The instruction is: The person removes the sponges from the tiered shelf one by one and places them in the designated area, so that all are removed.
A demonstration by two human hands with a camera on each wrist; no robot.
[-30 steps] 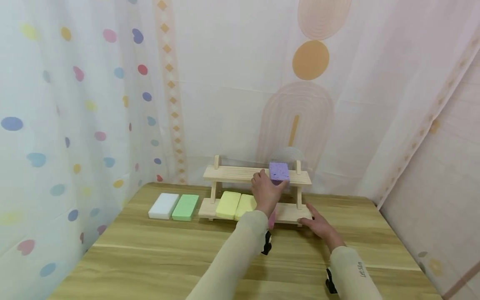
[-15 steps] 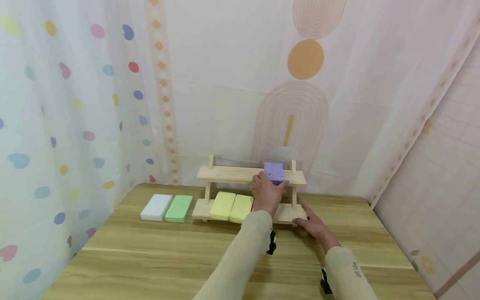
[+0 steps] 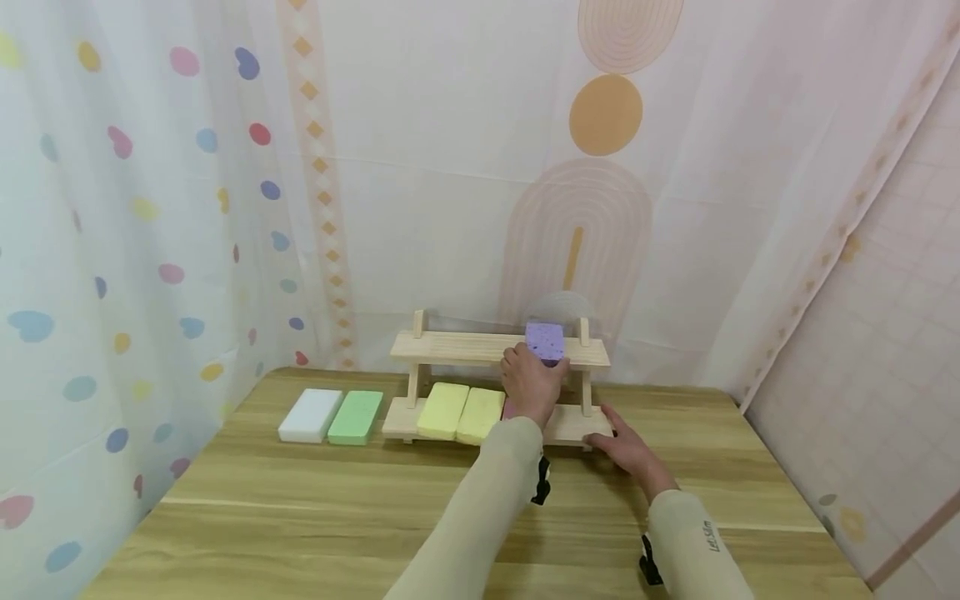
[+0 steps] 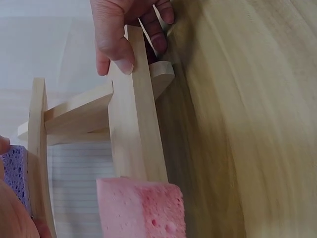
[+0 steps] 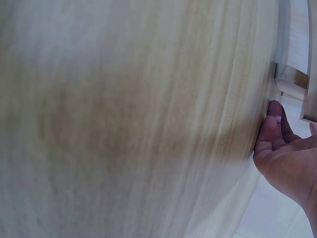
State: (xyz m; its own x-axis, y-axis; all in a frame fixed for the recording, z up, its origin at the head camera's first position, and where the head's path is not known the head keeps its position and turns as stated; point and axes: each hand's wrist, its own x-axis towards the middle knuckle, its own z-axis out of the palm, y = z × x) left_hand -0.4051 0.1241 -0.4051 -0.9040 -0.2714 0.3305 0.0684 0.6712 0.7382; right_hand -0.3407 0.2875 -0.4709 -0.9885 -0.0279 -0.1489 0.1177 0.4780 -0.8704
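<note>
My left hand [image 3: 531, 385] holds a purple sponge [image 3: 545, 340] at the right part of the upper board of a two-tier wooden rack [image 3: 457, 347], thumb at its right side and fingers at its left. In the left wrist view the purple sponge [image 4: 15, 173] shows its pores beside the upper board. At the lower board's right end my right hand [image 3: 630, 450] grips the wood, its thumb laid over the top face. A pink sponge [image 4: 141, 208] rests on the lower board, mostly hidden behind my left hand in the head view.
Two yellow sponges [image 3: 461, 412] lie side by side on the lower board's left part. Left of the rack, a white sponge block [image 3: 311, 415] and a green sponge [image 3: 356, 417] lie on the wooden table [image 3: 300, 517]. A patterned curtain [image 3: 450, 233] hangs behind.
The head view has turned slightly, shifting everything left. Within it, the purple sponge has moved a little left along the upper board with my left hand. My right hand stays at the rack's end.
</note>
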